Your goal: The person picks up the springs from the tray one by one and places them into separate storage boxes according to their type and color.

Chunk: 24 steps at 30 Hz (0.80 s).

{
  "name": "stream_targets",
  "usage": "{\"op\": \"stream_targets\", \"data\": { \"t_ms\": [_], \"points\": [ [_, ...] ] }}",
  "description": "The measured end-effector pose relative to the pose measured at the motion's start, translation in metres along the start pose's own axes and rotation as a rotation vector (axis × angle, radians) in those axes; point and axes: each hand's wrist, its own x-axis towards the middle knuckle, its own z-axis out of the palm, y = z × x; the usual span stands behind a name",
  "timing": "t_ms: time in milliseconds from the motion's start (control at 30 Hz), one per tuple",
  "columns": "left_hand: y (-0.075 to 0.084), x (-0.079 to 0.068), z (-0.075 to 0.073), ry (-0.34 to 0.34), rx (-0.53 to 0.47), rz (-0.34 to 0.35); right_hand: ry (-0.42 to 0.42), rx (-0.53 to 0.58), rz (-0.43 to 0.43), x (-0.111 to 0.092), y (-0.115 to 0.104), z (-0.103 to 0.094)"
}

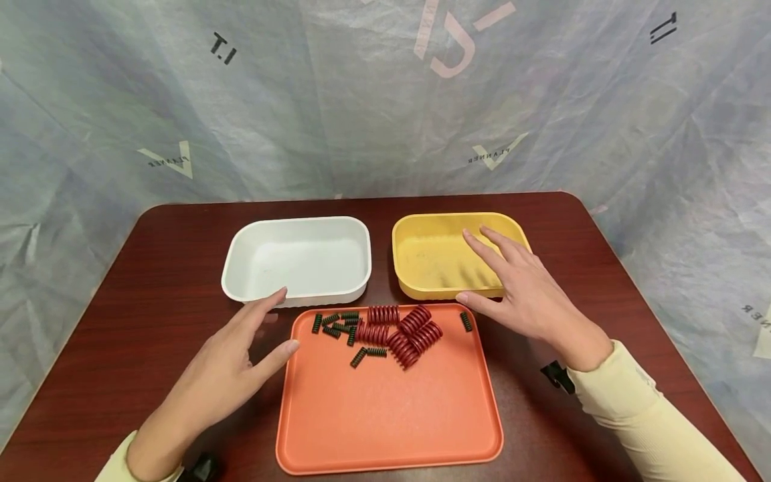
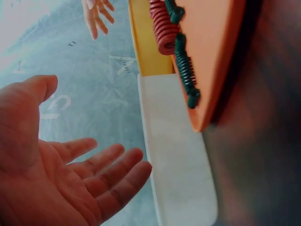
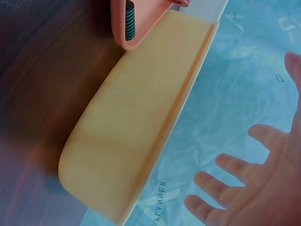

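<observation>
Several large red coil springs [image 1: 414, 320] lie in a loose pile at the back of an orange tray [image 1: 391, 415]. Smaller dark green springs [image 1: 359, 357] are scattered to their left, and a single green spring [image 1: 466, 321] sits in the tray's back right corner. My left hand [image 1: 225, 371] hovers at the tray's left edge, fingers spread and holding nothing. Over the yellow bin's front right side is my right hand [image 1: 530, 294], fingers extended and apart, also holding nothing. Both palms show bare in the wrist views.
Behind the tray stand a white bin [image 1: 301, 261] on the left and a yellow bin [image 1: 434, 261] on the right, nothing visible inside either. All rest on a dark reddish wooden table [image 1: 168, 268]. A grey printed sheet [image 1: 337, 100] hangs behind the table and along its sides.
</observation>
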Motion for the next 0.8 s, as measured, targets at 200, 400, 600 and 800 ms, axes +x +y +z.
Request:
{"op": "stream_targets", "data": {
  "t_ms": [200, 400, 600, 800],
  "points": [
    [-0.01, -0.006, 0.008, 0.004, -0.072, -0.035, -0.013, 0.027, 0.01, -0.004, -0.003, -0.001],
    [-0.017, -0.007, 0.016, -0.011, -0.152, -0.081, -0.011, 0.025, 0.004, -0.008, -0.006, -0.003],
    [-0.019, -0.009, 0.02, -0.047, -0.172, -0.183, 0.002, 0.037, -0.012, -0.011, -0.009, -0.004],
    [-0.021, -0.009, 0.025, -0.105, -0.197, -0.279, 0.012, 0.064, -0.033, -0.014, -0.011, -0.004]
  ]
}}
